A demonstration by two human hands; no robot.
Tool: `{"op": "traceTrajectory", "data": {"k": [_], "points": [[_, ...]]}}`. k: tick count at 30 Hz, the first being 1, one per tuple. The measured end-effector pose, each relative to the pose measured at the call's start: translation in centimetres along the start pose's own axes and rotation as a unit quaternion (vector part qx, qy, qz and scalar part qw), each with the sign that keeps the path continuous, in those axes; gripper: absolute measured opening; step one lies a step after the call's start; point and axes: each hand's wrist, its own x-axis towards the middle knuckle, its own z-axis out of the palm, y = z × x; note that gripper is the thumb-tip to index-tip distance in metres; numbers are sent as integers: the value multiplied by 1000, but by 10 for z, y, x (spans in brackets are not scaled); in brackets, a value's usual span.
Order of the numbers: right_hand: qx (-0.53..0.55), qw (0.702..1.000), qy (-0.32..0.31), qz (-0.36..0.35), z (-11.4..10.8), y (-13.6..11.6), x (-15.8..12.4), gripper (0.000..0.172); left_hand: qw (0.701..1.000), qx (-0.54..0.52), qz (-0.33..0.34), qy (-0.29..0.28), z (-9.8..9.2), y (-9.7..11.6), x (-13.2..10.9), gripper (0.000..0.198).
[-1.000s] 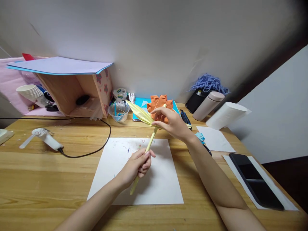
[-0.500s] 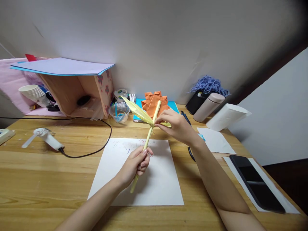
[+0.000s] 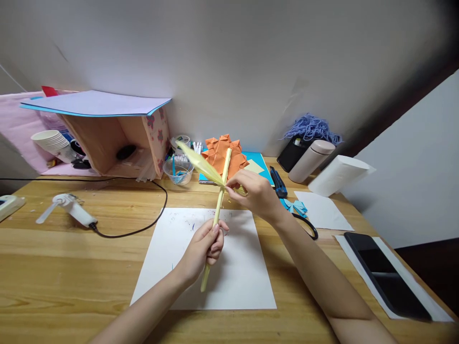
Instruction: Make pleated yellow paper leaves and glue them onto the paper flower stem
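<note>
My left hand (image 3: 208, 246) is wrapped round the lower part of a pale yellow paper stick (image 3: 219, 203), held tilted above a white sheet (image 3: 244, 267). A pleated yellow paper leaf (image 3: 201, 163) points up and left from the stick's middle. My right hand (image 3: 251, 191) pinches at the joint of leaf and stick; more yellow paper shows partly behind its fingers. Beyond the stick lies an orange folded-paper piece (image 3: 215, 152) on a blue sheet or book (image 3: 260, 160).
A glue gun (image 3: 75, 210) with a black cord lies left. At the back are a box (image 3: 156, 138) and a plastic bowl (image 3: 178, 173). To the right are a blue cutter (image 3: 278, 182), scissors, a flask (image 3: 311, 161), a paper roll (image 3: 337, 177) and a phone (image 3: 387, 272).
The stick has turned more upright, and its top has moved left. My right hand has shifted slightly left and down, still pinching. The cutter and blue paper bow now show more fully.
</note>
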Motion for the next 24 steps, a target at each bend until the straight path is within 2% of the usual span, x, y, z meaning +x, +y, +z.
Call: {"op": "traceTrajectory", "data": {"k": [5, 15, 24], "points": [[-17, 1000, 11, -6, 4, -2, -1, 12, 1000, -6, 4, -2, -1, 0, 0, 23], [-12, 1000, -14, 5, -1, -5, -1, 13, 1000, 27, 16, 1, -2, -4, 2, 25], [-18, 1000, 10, -8, -2, -7, -2, 15, 1000, 3, 12, 16, 0, 1, -1, 24]]}}
